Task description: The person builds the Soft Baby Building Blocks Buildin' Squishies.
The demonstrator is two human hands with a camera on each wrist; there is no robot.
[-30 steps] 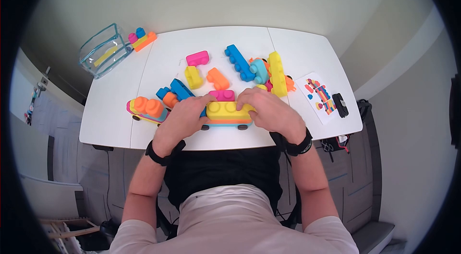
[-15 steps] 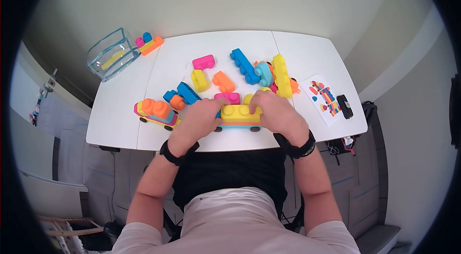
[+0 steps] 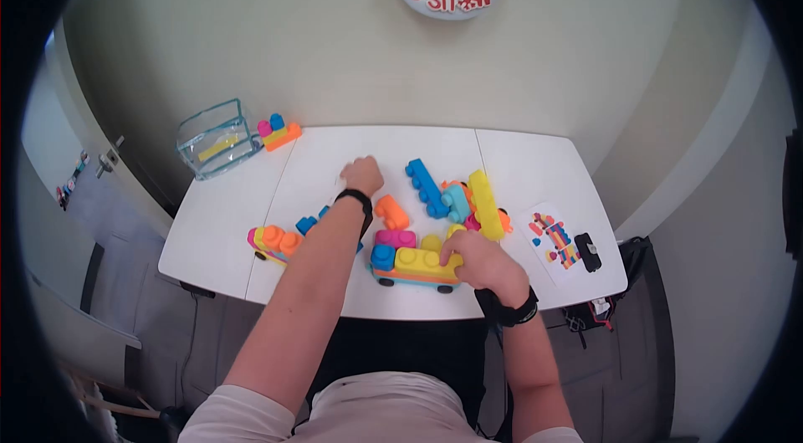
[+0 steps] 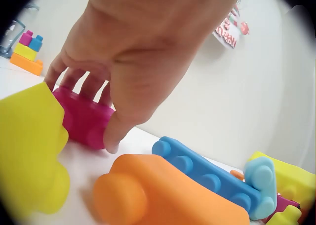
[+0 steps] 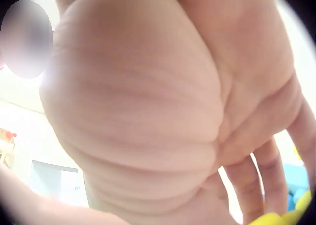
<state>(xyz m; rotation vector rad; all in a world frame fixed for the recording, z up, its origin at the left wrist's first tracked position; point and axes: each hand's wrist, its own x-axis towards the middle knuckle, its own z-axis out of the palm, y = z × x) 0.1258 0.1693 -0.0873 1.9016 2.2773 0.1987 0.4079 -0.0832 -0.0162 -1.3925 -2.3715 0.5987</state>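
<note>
In the left wrist view my left hand grips a pink block, thumb on its near side and fingers behind; the head view hides that block under the hand. A yellow block and an orange block lie close by. At the table's front stands a wheeled toy topped with a blue block and a yellow block. My right hand holds the yellow block's right end. Another pink block is just behind the toy.
A second wheeled toy is left of my left forearm. Long blue and yellow blocks lie back right, near a picture sheet and a black object. A clear case stands back left.
My left hand has left the front toy and moved to the back of the table, onto the pink block. My right hand stays at the toy's right end. The head view has tilted up.
</note>
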